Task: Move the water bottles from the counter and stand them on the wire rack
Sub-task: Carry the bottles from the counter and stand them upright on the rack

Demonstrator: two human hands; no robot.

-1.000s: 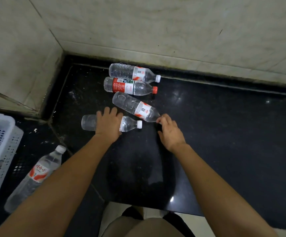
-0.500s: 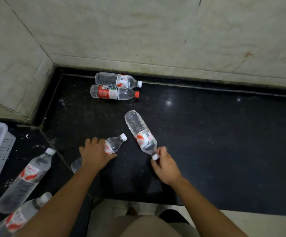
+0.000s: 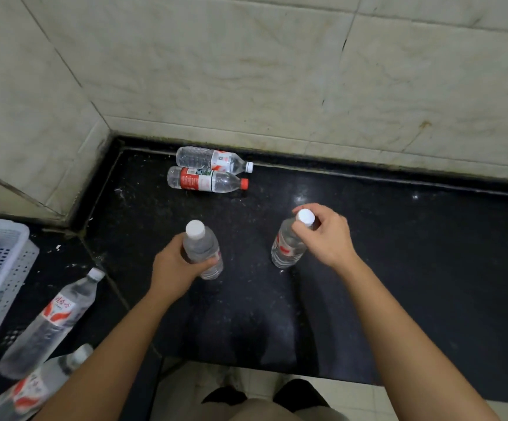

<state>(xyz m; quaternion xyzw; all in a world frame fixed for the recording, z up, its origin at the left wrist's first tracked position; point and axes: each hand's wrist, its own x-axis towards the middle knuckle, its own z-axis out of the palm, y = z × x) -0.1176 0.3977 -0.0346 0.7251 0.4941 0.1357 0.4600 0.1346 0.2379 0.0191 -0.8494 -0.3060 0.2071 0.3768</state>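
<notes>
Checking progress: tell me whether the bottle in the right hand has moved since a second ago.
Yes. The right-hand bottle left the red-capped bottle, toward the counter's front edge, now upright.

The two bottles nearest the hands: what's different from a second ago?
They lay flat on the counter; now each is upright. The left hand grips one bottle round its body, the right hand holds the other bottle by its cap. The pair by the wall stayed lying.

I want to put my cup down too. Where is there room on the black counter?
The counter is bare right of the right hand, out to the wall. The back corner is crowded: two bottles lie there, white-capped and red-capped. Both hands hold bottles mid-counter, and more bottles lie left by the basket.
</notes>
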